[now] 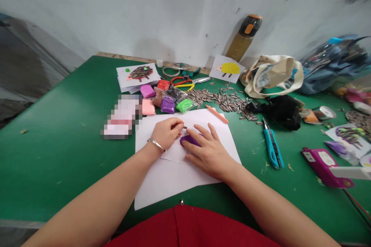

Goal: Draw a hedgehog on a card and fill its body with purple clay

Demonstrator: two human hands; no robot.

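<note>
My left hand (165, 135), with a silver bangle at the wrist, pinches a sunflower seed (184, 127) between thumb and forefinger. Just below the seed lies a flat patch of purple clay (188, 139) on a small sheet of paper (174, 155), partly covered by my fingers. My right hand (207, 148) is spread over it, with fingertips resting on or at the clay's edge; nothing is gripped in it. Under both lies a larger stack of white paper (153, 185). An orange pen-like stick (216, 114) rests on the top edge of the paper.
Bags of coloured clay (168, 105), scissors (191, 83) and a heap of sunflower seeds (228, 100) lie beyond the paper. At right are a teal utility knife (273, 147), a magenta device (326, 166) and a cloth bag (272, 75). A bottle (245, 36) leans on the wall.
</note>
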